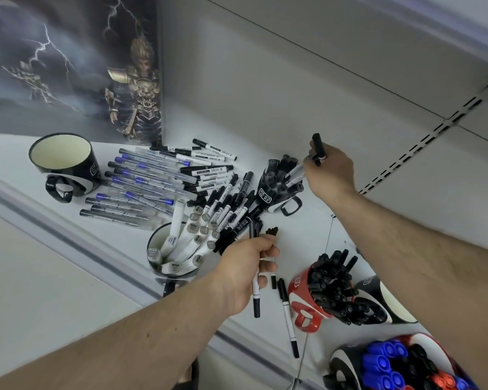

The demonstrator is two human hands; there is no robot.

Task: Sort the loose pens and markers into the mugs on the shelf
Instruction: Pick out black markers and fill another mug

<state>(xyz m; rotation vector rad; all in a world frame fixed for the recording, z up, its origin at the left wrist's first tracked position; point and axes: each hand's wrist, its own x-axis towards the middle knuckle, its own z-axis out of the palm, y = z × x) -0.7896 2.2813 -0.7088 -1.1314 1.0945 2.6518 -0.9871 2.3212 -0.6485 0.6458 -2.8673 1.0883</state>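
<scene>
Right hand [331, 167] over the black mug [279, 182], fingers pinching markers. Left hand [250, 266] nearer than that mug, fingers clamping pens. Could tip the crowded mug.

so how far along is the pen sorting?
Partway. Done: the grey-marker mug, red mug and bottom-right mug are filled. In hand: the right hand is putting markers into the back mug; the left hand holds several more. Left: the marker pile, the blue pens, one pen near the shelf edge. The left mug is empty.
</scene>
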